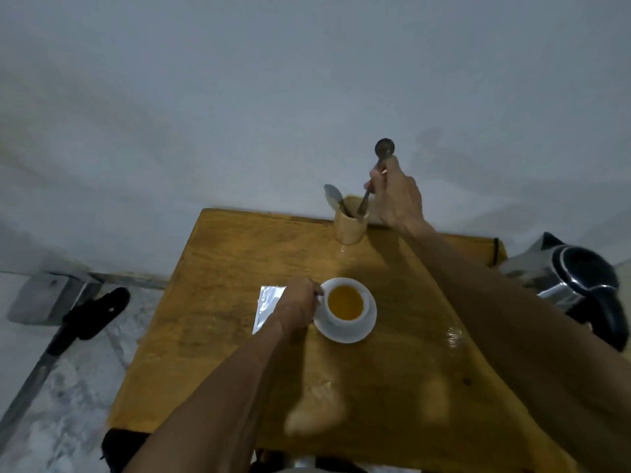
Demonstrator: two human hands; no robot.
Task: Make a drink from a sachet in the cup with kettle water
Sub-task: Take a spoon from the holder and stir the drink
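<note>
A white cup [343, 317] full of orange drink stands on a white saucer [355, 332] in the middle of the wooden table [222, 285]. My left hand [297, 302] grips the cup's handle side. A silver sachet [268, 307] lies flat just left of that hand, partly hidden by it. At the table's back edge my right hand [396, 196] is closed on a metal spoon [380, 158], bowl end up, its handle tip still inside the wooden holder [351, 223]. The steel kettle [573, 281] with a black handle sits off the table's right side.
A second spoon [334, 196] stands in the wooden holder. A small wet patch [452, 336] shines on the table right of the saucer. A grey wall rises directly behind the table. On the floor to the left lie a black-handled tool [88, 315] and a grey block [44, 298].
</note>
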